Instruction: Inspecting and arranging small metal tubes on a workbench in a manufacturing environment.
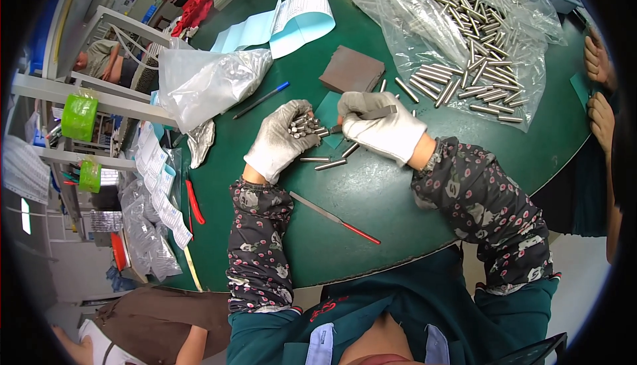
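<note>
My left hand (pixel 273 141), in a white glove, is closed around a bunch of short metal pins (pixel 306 126) whose ends point toward my other hand. Facing it, my gloved right hand (pixel 391 134) pinches a small flat grey-brown bar (pixel 379 112), its near end close to the bunch. Between and just below the hands, several loose pins (pixel 330 164) lie on the green table (pixel 371 192). A dark brown block (pixel 352 70) rests beyond my hands, with a teal sheet (pixel 326 109) partly hidden beside it. Nearer me lies a slim file (pixel 332 217) with a red end.
A clear plastic bag (pixel 424 40) spills many pins at the far right. On the left are a pen (pixel 262 99), a plastic bag (pixel 212 79), red-handled pliers (pixel 194 202) and papers (pixel 159 179). Another person's hands (pixel 600 123) are at the right edge.
</note>
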The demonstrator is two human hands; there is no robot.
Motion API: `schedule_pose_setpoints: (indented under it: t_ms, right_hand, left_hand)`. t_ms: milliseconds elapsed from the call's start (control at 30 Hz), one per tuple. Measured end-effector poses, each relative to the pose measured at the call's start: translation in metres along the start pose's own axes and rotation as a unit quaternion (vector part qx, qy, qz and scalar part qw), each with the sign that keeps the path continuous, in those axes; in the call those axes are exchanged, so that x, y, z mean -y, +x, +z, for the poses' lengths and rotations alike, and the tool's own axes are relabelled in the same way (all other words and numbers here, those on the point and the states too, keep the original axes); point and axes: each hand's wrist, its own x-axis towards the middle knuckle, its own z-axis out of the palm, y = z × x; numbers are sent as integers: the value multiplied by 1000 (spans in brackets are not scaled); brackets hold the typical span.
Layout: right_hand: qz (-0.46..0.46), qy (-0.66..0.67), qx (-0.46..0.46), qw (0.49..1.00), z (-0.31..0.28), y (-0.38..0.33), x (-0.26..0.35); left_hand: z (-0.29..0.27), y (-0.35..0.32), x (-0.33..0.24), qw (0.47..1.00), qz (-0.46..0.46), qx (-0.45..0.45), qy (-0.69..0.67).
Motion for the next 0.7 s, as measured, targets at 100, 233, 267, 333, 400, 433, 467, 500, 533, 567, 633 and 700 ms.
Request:
schedule_pose_setpoints:
  t_ms: [100, 233, 267, 333, 400, 433, 467, 500, 533, 567, 633, 700]
  right_hand:
    - [19, 14, -13, 1000, -5, -1, 6]
    - [46, 29, 0, 999, -10, 0, 5]
    - [69, 20, 25, 997, -9, 0, 6]
    - [61, 2, 26, 998, -9, 2, 5]
    - [55, -19, 27, 998, -10, 2, 4]
    - [55, -8, 30, 998, -10, 1, 5]
    - [55, 2, 32, 998, -10, 1, 5]
    - [54, 2, 32, 998, -10, 1, 4]
    - [48, -3, 32, 998, -10, 1, 4]
    - [42, -8, 31, 999, -9, 1, 3]
    - [39, -15, 30, 999, -9, 2, 3]
    - [37, -23, 28, 999, -9, 2, 3]
  left_hand:
    - [-2, -2, -2, 999, -5, 7, -39]
    - [1, 0, 2, 997, -7, 10, -72]
    - [-1, -1, 2, 997, -9, 10, -71]
    - [-1, -1, 2, 999, -11, 8, -42]
    - [0, 0, 2, 999, -8, 11, -46]
    - [-1, 0, 2, 999, -5, 11, -46]
    - [-1, 0, 2, 999, -5, 11, -46]
    - [-1, 0, 2, 999, -5, 11, -41]
    - [-1, 0, 2, 999, -4, 12, -37]
    - [-2, 0, 2, 999, -4, 11, -37]
    - [-1, -1, 1, 1000, 4, 9, -29]
    - [-1, -1, 0, 1000, 1, 9, -29]
